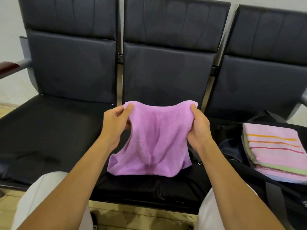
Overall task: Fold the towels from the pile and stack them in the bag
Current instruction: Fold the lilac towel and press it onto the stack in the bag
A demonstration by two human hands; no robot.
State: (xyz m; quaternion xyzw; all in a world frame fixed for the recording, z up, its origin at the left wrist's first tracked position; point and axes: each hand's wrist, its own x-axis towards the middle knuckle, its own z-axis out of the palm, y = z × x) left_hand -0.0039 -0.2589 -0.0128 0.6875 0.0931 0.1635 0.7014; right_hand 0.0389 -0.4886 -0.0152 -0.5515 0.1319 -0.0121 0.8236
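A purple towel [154, 141] hangs between my two hands above the middle seat, its lower edge draped on the cushion. My left hand [116, 123] pinches its top left corner, thumb on top. My right hand [198, 128] grips the top right corner. On the right seat a black bag [235, 146] lies open, holding a stack of folded towels [275, 151]; the top one is pink with orange and red stripes.
A row of three black padded seats [49, 130] with high backs runs across the view; a wooden armrest [10, 67] sticks out at the far left. My knees in light trousers [41, 196] are close to the seat's front edge, above a tiled floor [141, 218].
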